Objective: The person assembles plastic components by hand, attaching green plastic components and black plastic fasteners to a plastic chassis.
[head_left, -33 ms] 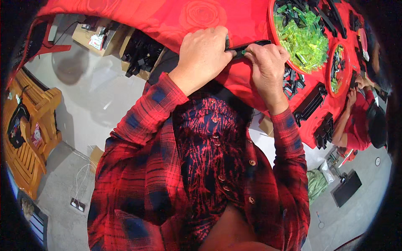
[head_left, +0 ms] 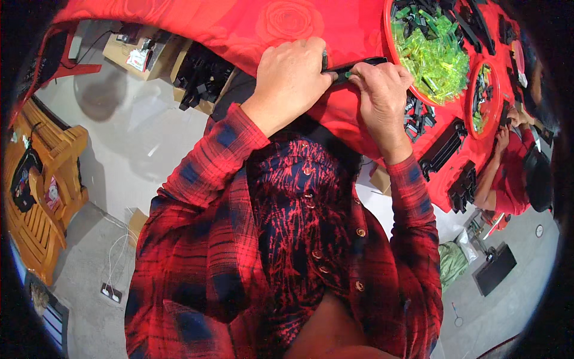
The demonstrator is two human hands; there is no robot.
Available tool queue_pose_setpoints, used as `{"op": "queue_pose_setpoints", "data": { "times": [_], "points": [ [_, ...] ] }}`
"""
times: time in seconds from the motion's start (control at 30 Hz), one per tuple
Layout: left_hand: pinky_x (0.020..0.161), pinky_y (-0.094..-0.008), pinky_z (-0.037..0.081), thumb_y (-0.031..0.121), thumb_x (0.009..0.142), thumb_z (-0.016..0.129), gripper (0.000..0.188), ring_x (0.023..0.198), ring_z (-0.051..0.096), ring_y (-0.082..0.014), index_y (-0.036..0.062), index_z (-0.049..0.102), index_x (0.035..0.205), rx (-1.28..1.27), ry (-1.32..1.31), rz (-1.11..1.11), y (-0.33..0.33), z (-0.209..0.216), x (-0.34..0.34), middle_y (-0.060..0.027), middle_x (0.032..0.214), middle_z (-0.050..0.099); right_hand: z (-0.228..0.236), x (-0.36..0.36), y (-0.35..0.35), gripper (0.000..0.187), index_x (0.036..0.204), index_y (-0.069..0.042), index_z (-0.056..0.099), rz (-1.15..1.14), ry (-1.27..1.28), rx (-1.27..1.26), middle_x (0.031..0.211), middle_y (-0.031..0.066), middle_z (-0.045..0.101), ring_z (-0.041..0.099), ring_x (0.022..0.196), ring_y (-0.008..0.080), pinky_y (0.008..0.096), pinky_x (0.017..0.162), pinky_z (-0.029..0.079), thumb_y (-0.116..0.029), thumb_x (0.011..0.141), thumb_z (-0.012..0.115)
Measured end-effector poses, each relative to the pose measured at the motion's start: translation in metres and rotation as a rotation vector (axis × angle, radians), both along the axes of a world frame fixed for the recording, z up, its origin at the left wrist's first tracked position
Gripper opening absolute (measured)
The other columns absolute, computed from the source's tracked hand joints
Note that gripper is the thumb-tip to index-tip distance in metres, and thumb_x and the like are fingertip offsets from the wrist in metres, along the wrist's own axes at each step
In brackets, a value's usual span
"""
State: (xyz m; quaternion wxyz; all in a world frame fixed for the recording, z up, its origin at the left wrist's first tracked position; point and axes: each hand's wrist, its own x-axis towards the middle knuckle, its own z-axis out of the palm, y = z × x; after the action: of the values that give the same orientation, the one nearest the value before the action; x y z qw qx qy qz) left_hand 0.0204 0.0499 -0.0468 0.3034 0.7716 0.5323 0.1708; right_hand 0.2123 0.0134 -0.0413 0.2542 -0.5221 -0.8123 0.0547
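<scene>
- Two plaid sleeves (head_left: 412, 191), red and navy, lead up to the wearer's bare hands at the near edge of the red-covered tabletop (head_left: 341, 27).
- Left hand (head_left: 292, 78): its grip is closed, fingers curled under and thumb pointing right, on the left end of a slim black part (head_left: 342, 70); the knuckles hide much of the contact.
- Right hand (head_left: 382, 90): its grip is a narrow pinch, thumb and forefinger tips meeting on a small green piece (head_left: 348, 75) right beside the black part, which lies between the hands, over the tabletop edge.
- Just right of that hand, a loose cluster of small black pieces (head_left: 420, 118) lies on the cloth; longer black parts (head_left: 442, 149) are grouped nearer the edge.
- Beyond, a large red basin (head_left: 390, 42) holds a heap of clear yellow-green pieces (head_left: 433, 66), with black ones among them.
- Farther right, a smaller red tray (head_left: 498, 102) holds mixed green and black bits.
- Past it, another person (head_left: 508, 185) in red sits at the tabletop, hands near dark items too small to identify.
- Off left, a wooden chair (head_left: 45, 209) stands on the grey floor (head_left: 89, 251).
</scene>
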Motion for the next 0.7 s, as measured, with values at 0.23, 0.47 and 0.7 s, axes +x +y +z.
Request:
{"op": "queue_pose_setpoints", "data": {
  "times": [0.23,0.47,0.7],
  "points": [
    [0.072,-0.0491,0.049,0.024,0.078,0.076,0.031,0.085,0.065,-0.0385,0.0021,0.059,0.092,-0.065,-0.061,-0.016,0.0012,0.002,0.0003,-0.0174,0.084,0.066,0.0024,-0.0036,0.0018,0.014,0.09,-0.011,0.066,0.012,-0.004,-0.007,0.074,0.0001,0.062,0.059,0.077,0.02,0.0382,0.084,0.037,-0.006,0.079,0.071],
    [0.072,-0.0495,0.049,0.025,0.079,0.075,0.03,0.085,0.064,-0.0381,0.0026,0.059,0.091,-0.023,-0.05,-0.046,0.0017,-0.0012,-0.0022,-0.017,0.085,0.065,0.0025,-0.0003,-0.0003,0.015,0.093,-0.011,0.065,-0.039,0.003,-0.038,0.079,0.0015,0.064,0.059,0.078,0.0223,0.0394,0.086,0.037,-0.008,0.081,0.073],
    [0.071,-0.0487,0.049,0.028,0.079,0.075,0.031,0.084,0.065,-0.037,0.0032,0.06,0.091,0.022,-0.028,-0.037,-0.0002,-0.003,-0.0025,-0.0164,0.084,0.066,-0.0025,-0.0031,-0.003,0.016,0.095,-0.011,0.065,-0.097,0.048,-0.007,0.084,0.0012,0.065,0.059,0.08,0.0232,0.0397,0.087,0.038,-0.009,0.081,0.074]
  ]
}}
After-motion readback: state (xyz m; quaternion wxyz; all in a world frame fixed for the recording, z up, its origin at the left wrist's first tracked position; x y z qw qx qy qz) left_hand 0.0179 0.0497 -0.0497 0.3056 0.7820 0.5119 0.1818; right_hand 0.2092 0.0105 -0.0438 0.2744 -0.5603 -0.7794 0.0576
